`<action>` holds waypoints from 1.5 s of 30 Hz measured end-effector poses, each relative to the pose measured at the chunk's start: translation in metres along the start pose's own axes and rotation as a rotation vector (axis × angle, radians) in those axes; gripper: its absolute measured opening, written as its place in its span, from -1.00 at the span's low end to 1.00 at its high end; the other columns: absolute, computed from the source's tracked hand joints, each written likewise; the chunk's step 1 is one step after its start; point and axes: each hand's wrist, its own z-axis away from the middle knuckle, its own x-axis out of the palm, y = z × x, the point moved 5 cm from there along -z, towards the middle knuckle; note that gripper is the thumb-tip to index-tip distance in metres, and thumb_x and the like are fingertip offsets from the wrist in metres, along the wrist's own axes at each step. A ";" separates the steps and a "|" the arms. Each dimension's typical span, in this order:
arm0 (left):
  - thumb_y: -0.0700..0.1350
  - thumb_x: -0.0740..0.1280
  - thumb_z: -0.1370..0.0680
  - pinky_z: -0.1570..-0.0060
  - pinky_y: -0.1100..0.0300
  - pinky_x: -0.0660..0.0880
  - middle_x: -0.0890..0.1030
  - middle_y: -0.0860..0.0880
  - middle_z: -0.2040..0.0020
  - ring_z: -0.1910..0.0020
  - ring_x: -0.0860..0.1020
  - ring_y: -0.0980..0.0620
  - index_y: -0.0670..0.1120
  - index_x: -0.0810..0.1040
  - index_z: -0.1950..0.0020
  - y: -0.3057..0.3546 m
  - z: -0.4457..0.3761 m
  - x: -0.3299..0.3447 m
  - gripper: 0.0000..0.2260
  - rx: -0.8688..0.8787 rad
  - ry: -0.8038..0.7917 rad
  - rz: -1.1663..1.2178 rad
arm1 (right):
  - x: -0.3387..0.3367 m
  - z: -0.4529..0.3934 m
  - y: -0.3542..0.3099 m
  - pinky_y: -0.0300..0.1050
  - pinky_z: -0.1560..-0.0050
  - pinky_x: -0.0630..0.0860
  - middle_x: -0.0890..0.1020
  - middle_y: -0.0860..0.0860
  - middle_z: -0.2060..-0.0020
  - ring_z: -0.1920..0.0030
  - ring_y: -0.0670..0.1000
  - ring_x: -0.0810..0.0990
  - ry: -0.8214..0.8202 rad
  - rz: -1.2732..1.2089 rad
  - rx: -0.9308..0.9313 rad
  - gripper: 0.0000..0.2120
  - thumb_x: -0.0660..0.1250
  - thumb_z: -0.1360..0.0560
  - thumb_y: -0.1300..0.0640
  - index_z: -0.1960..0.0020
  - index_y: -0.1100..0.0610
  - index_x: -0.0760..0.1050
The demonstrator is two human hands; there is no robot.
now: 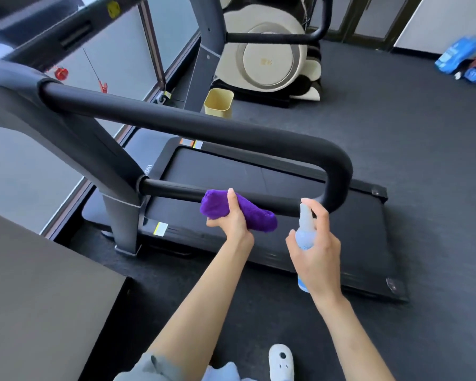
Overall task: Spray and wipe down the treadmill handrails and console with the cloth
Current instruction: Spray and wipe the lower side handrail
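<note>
A black treadmill handrail (193, 125) loops out from the upright and bends back as a lower bar (171, 189). My left hand (232, 218) grips a purple cloth (259, 215) wrapped around that lower bar, thumb over the top. To its right, my right hand (316, 243) holds a pale blue spray bottle (304, 232) upright, a finger on its nozzle, close to the handrail's bend (338, 177). The console (39, 26) is at the top left, blurred and partly cut off.
The treadmill belt (259, 188) lies below the rail on dark carpet. A yellow bin (219, 103) and a cream exercise machine (270, 56) stand behind. A dark box surface (39, 298) fills the lower left. Blue packages (462, 59) lie at the far right. My white shoe (280, 361) is below.
</note>
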 end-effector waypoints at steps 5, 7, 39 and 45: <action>0.16 0.42 -0.47 -0.08 0.06 0.56 0.49 -0.02 -0.10 -0.06 0.57 -0.03 -0.01 0.06 -0.37 -0.062 0.056 0.035 -0.32 -0.129 -0.104 -0.062 | -0.023 -0.014 0.022 -0.05 0.09 0.55 0.53 -0.21 -0.18 0.11 0.04 0.58 -0.112 -0.036 -0.089 -0.39 0.37 -0.41 0.36 -0.33 -0.07 0.27; 0.15 0.39 -0.50 0.15 0.16 0.57 0.50 0.00 -0.03 0.05 0.58 0.00 0.01 0.08 -0.33 -0.080 0.076 0.046 -0.39 -0.164 -0.129 -0.037 | -0.038 -0.016 0.030 -0.12 0.08 0.52 0.48 -0.27 -0.19 0.09 -0.03 0.56 -0.150 -0.062 -0.127 -0.38 0.37 -0.41 0.37 -0.32 -0.08 0.27; -0.10 0.56 -0.38 -0.16 -0.19 0.53 0.60 -0.11 -0.17 -0.10 0.63 -0.14 0.03 0.34 -0.14 -0.082 0.046 0.053 -0.51 0.153 0.100 0.466 | -0.073 -0.110 0.100 -0.44 0.25 0.37 0.48 -0.12 0.13 0.23 -0.12 0.48 -0.304 -0.290 -0.258 -0.44 0.36 -0.44 0.36 -0.29 -0.07 0.29; -0.01 0.54 -0.39 -0.07 -0.19 0.57 0.59 -0.07 -0.16 -0.02 0.64 -0.13 0.07 0.36 -0.17 -0.111 0.068 0.078 -0.53 0.216 0.290 0.537 | -0.067 -0.170 0.115 -0.25 0.28 0.47 0.48 -0.10 0.17 0.32 -0.07 0.49 -0.529 -0.363 -0.384 -0.46 0.35 -0.45 0.32 -0.28 -0.10 0.28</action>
